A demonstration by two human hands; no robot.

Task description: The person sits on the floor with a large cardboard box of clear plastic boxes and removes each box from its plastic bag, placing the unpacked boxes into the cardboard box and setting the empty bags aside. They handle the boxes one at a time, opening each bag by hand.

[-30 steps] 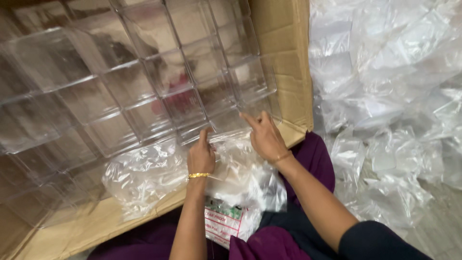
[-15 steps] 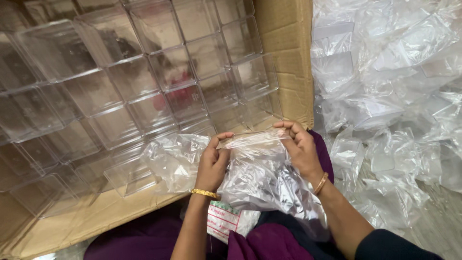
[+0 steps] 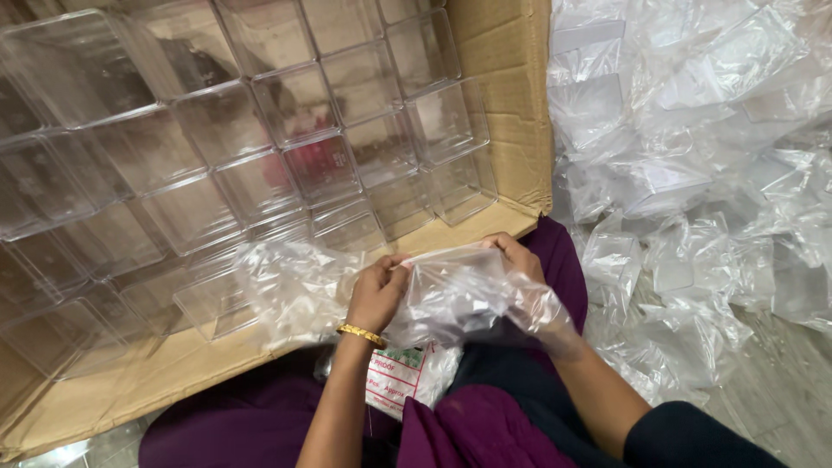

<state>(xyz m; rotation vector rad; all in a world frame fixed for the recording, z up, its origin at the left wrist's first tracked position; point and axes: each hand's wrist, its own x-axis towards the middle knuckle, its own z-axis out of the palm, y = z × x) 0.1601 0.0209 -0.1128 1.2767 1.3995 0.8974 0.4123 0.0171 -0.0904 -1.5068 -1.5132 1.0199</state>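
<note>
Left hand (image 3: 377,295) and right hand (image 3: 513,257) both grip a clear plastic bag (image 3: 455,295) over the lap, fingers of each clamped on its upper edge, just in front of the cardboard box (image 3: 507,104). Box lies open and is packed with rows of clear plastic containers (image 3: 321,165). A heap of loose plastic bags (image 3: 693,156) lies on the floor to the right.

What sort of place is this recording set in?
Probably a small packing workspace on a floor: a cardboard carton filled with rows of clear plastic boxes, a heap of clear plastic bags beside it, and both hands on another bag.
</note>
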